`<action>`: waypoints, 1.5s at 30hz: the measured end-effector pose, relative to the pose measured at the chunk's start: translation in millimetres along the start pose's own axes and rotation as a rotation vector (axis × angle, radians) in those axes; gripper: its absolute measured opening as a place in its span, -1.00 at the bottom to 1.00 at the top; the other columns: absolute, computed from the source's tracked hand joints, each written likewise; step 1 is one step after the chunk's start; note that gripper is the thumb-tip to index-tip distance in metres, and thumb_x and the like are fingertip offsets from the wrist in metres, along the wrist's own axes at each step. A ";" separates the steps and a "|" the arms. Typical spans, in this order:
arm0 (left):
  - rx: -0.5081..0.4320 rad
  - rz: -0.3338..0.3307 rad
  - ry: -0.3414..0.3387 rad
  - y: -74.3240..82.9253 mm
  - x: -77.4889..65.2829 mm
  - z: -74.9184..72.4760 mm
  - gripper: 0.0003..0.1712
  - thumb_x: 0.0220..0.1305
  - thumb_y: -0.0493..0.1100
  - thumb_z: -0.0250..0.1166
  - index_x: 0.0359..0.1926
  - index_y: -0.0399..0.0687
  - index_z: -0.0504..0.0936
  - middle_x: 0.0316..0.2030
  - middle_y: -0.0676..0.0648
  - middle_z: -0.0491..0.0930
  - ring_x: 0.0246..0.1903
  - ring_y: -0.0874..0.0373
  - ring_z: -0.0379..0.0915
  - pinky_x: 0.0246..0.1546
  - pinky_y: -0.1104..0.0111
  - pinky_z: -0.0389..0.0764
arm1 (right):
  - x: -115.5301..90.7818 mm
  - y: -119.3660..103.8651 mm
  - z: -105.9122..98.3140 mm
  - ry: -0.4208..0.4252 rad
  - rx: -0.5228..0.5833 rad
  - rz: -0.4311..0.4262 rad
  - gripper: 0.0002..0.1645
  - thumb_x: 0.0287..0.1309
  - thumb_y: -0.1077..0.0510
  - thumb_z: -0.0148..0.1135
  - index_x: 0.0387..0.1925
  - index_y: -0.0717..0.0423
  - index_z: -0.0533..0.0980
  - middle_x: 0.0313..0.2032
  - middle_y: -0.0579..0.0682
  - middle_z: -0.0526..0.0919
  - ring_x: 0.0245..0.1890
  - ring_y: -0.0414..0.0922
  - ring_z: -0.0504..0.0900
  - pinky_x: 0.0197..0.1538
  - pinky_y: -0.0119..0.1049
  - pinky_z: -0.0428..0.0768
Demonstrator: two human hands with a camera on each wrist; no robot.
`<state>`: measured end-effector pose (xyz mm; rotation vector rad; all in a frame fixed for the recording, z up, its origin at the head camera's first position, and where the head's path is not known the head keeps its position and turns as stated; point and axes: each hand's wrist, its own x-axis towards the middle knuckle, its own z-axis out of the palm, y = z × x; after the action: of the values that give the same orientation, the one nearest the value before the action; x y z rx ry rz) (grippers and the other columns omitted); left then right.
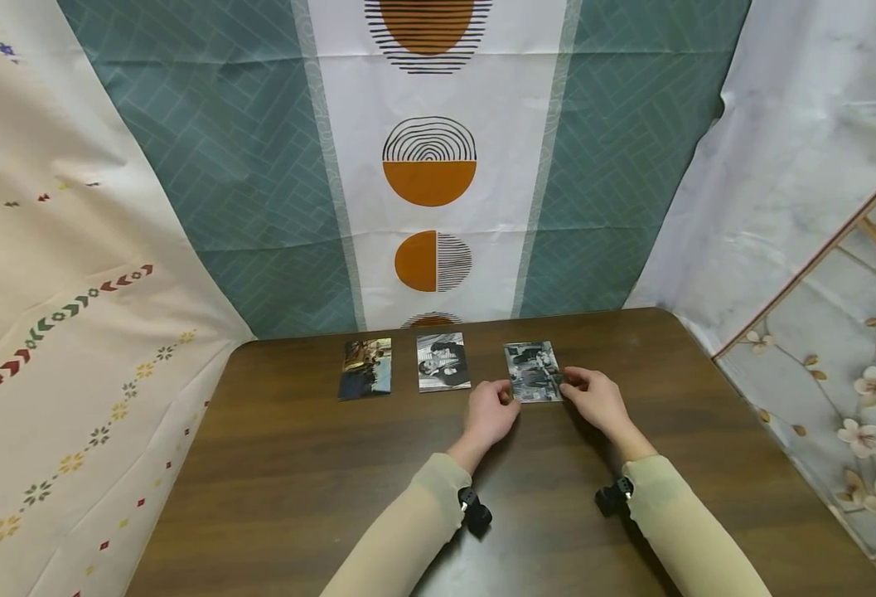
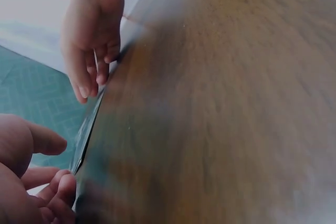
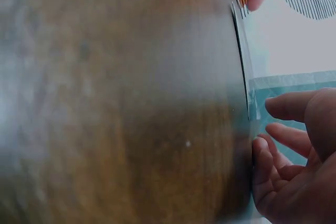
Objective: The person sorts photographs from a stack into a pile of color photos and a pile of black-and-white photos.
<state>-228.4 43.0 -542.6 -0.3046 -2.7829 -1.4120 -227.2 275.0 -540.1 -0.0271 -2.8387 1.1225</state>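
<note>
A black-and-white photo card lies flat on the brown table, rightmost of three in a row. My left hand is at its lower left corner, fingertips right at the edge. Across from it, my right hand touches the right side with its fingers. Both wrist views see the card edge-on as a thin strip. In the left wrist view the thumb stands apart from the loosely bent fingers; the right wrist view has the right thumb likewise apart from its fingers.
To the left lie another black-and-white photo card and a colour photo card, spaced apart near the far edge of the table. Patterned cloth hangs behind the table and along both sides. Small cameras sit on both wrists.
</note>
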 end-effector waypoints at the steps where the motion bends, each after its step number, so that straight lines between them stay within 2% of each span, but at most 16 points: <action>1: 0.020 -0.013 -0.002 0.9 0.4 1.7 -0.53 0.29 -0.17 0.43 0.22 -0.16 0.76 -0.32 0.10 0.58 -0.29 0.21 0.47 -0.28 0.32 0.51 | -0.1 0.5 0.6 -0.002 -0.001 0.001 -0.44 0.46 0.12 0.31 0.36 0.32 0.55 0.14 0.32 0.67 0.08 0.24 0.66 0.16 0.20 0.56; 4: 0.073 -0.055 -0.007 3.2 1.2 5.5 -0.50 0.29 -0.14 0.42 0.25 -0.07 0.76 -0.28 0.10 0.59 -0.27 0.22 0.48 -0.31 0.32 0.49 | -0.5 1.2 3.1 -0.014 0.000 0.009 -0.42 0.45 0.11 0.31 0.37 0.34 0.54 0.18 0.36 0.63 0.09 0.25 0.65 0.17 0.20 0.55; 11: 0.136 -0.080 -0.009 8.7 1.6 8.0 -0.48 0.27 -0.11 0.42 0.27 -0.02 0.76 -0.22 0.06 0.59 -0.26 0.16 0.51 -0.35 0.26 0.51 | -0.5 2.0 3.9 -0.028 -0.024 0.005 -0.42 0.44 0.12 0.32 0.36 0.36 0.55 0.24 0.43 0.55 0.08 0.26 0.63 0.17 0.21 0.54; 17: 0.183 -0.096 -0.019 12.4 2.5 10.7 -0.47 0.33 -0.09 0.41 0.31 -0.04 0.73 0.02 -0.10 0.65 0.00 -0.03 0.62 -0.15 0.12 0.63 | 0.3 0.3 2.3 -0.047 -0.034 0.004 -0.44 0.45 0.11 0.32 0.34 0.35 0.57 0.27 0.45 0.51 0.07 0.25 0.61 0.14 0.22 0.53; 20: 0.193 -0.104 -0.022 13.2 2.5 11.2 -0.47 0.35 -0.08 0.41 0.32 -0.04 0.73 0.07 -0.13 0.65 0.04 -0.06 0.62 -0.10 0.10 0.64 | 0.8 0.0 2.2 -0.052 -0.029 0.014 -0.46 0.45 0.11 0.32 0.32 0.33 0.59 0.28 0.43 0.52 0.07 0.24 0.60 0.13 0.20 0.53; 27: 0.179 -0.112 -0.035 14.3 4.1 10.9 -0.46 0.34 -0.09 0.42 0.33 -0.02 0.72 -0.03 -0.08 0.64 -0.15 0.05 0.57 -0.26 0.17 0.58 | 1.3 -0.8 -0.2 -0.077 0.018 0.075 -0.44 0.49 0.05 0.28 0.35 0.28 0.58 0.31 0.40 0.52 0.15 0.25 0.58 0.14 0.19 0.54; 32: 0.161 -0.126 -0.049 12.8 5.0 11.0 -0.47 0.34 -0.10 0.43 0.33 0.01 0.72 -0.14 -0.02 0.58 -0.28 0.13 0.46 -0.37 0.24 0.48 | 1.0 -1.1 -0.6 -0.055 0.113 0.113 -0.45 0.47 0.07 0.30 0.35 0.28 0.58 0.23 0.31 0.65 0.18 0.22 0.60 0.14 0.08 0.56; 38: 0.162 -0.124 -0.040 10.1 7.5 12.5 -0.47 0.31 -0.10 0.44 0.31 0.03 0.74 -0.23 0.04 0.53 -0.33 0.16 0.43 -0.40 0.26 0.45 | 0.6 -1.8 -1.4 -0.042 0.211 0.128 -0.46 0.46 0.12 0.33 0.34 0.30 0.56 0.14 0.28 0.69 0.15 0.16 0.62 0.00 -0.17 0.56; 45: 0.180 -0.116 -0.027 8.6 8.9 13.8 -0.45 0.26 -0.12 0.43 0.30 0.00 0.74 -0.32 0.08 0.48 -0.33 0.17 0.42 -0.38 0.26 0.46 | -1.1 -4.6 -0.8 -0.049 0.239 0.146 -0.44 0.47 0.11 0.34 0.38 0.25 0.52 0.10 0.27 0.70 0.08 0.14 0.64 -0.06 -0.21 0.56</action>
<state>-234.5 60.5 -543.1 -0.1634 -2.9672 -1.1720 -225.9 272.2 -536.4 -0.1960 -2.7610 1.5054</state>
